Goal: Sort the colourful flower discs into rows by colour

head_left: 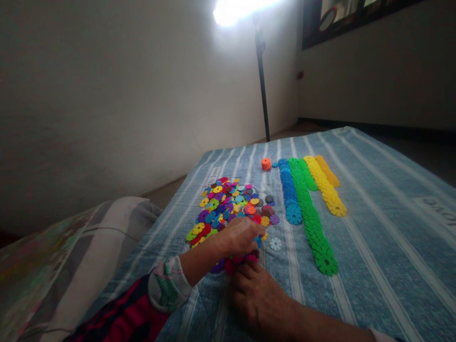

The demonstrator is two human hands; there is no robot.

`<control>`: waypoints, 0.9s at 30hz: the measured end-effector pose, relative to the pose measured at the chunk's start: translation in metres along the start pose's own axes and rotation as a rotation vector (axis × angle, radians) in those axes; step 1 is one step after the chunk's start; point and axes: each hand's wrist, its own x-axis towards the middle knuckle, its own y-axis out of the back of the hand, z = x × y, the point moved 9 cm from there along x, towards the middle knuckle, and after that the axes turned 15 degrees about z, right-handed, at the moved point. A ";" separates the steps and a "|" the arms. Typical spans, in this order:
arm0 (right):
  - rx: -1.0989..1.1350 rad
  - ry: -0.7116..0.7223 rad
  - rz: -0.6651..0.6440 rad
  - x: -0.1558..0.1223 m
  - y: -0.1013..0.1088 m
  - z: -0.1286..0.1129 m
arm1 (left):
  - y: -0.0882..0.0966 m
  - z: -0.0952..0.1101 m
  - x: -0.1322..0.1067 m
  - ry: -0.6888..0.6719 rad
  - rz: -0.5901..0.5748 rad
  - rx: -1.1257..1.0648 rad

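- Multicoloured notched plastic discs [228, 207]: loose pile on the blue cloth with white stripes [384, 228], long axis running from near to far; most discs lie flat, some tilted on others.
- Left hand [244, 236]: over the pile's near part, fingers curled downward; cannot tell whether they grip a disc.
- Right hand [261, 294]: at the pile's near edge, fingers bent; grip cannot be determined.
- Long overlapping green disc row [310, 213], blue disc row [289, 190] and yellow disc row [323, 185]: right of the pile, long axes far to near, near ends slanting right.
- Orange disc stack [266, 164]: beyond the pile, axis upright.
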 end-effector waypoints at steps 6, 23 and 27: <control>0.014 0.012 -0.027 -0.001 -0.001 0.000 | 0.001 0.002 -0.002 -0.036 0.081 -0.033; 0.028 -0.006 -0.040 0.002 0.003 -0.001 | -0.004 -0.027 -0.004 -0.036 0.261 -0.276; 0.021 0.003 -0.036 0.002 0.003 -0.001 | -0.004 -0.034 -0.006 0.000 0.272 -0.389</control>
